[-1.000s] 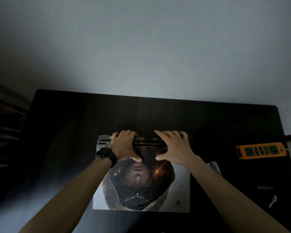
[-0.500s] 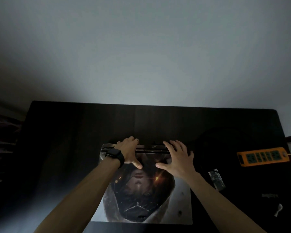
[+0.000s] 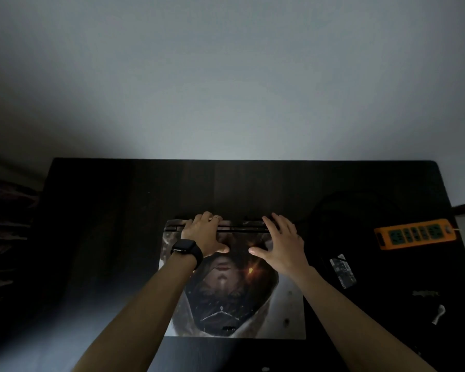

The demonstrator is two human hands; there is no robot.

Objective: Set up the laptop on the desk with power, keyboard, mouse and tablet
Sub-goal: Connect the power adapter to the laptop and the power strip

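Note:
A closed laptop (image 3: 285, 304) with a printed picture on its lid lies flat in the middle of the dark desk (image 3: 118, 210). My left hand (image 3: 204, 234), with a black watch on its wrist, has its fingers curled over the laptop's far edge and its thumb on the lid. My right hand (image 3: 282, 245) lies with spread, straight fingers on the lid by the same far edge. An orange power strip (image 3: 414, 233) is on the desk at the right. A black power brick (image 3: 342, 271) lies between it and the laptop.
A coiled black cable (image 3: 330, 208), hard to make out, lies beyond the brick. A small white object (image 3: 438, 314) and a dark item with pale print (image 3: 426, 293) sit near the right front. A pale wall stands behind the desk. The room is dim.
My right hand has let go of the laptop's far edge and spread its fingers flat. My left hand still holds that edge. The view has shifted slightly.

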